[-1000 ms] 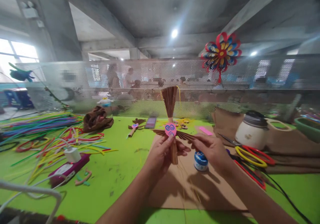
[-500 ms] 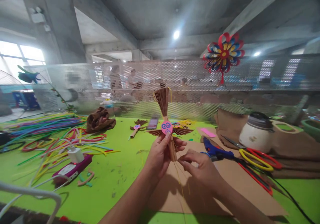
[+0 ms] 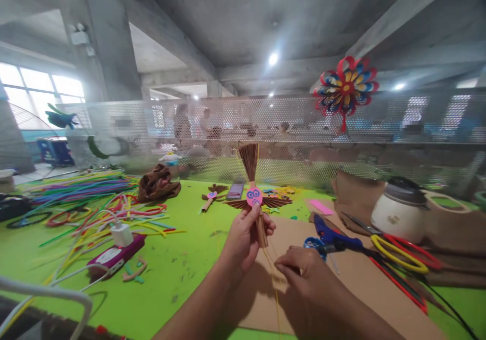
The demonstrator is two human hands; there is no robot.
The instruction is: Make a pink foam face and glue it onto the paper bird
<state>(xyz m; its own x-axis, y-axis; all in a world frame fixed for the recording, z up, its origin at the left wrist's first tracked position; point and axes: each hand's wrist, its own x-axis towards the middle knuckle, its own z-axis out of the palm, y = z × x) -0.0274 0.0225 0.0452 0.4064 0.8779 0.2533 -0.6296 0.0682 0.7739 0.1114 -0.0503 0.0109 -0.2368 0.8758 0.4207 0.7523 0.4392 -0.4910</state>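
My left hand point(image 3: 240, 242) is closed round the brown paper body of a pleated paper bird point(image 3: 249, 163), held upright above the table. The bird has a round pink face with blue rings for eyes, a fanned top and pleated wings to either side. Yellow string point(image 3: 277, 302) hangs from the lower end of its rolled body. Just below and right of it, my right hand point(image 3: 306, 274) pinches a thin strand of string; its fingertips are apart from the body. A smaller, similar paper bird point(image 3: 209, 199) lies farther back on the table.
On the right lie brown paper point(image 3: 334, 299), a blue glue gun point(image 3: 336, 236), scissors point(image 3: 398, 254) and a white pot point(image 3: 398, 211). Pipe cleaners point(image 3: 87, 184) and a purple power strip point(image 3: 116, 256) are at left. A perforated screen point(image 3: 216, 147) stands behind.
My right hand has drawn slightly down, away from the bird's lower end. My left hand keeps hold of the bird. The view has shifted a little to the left.
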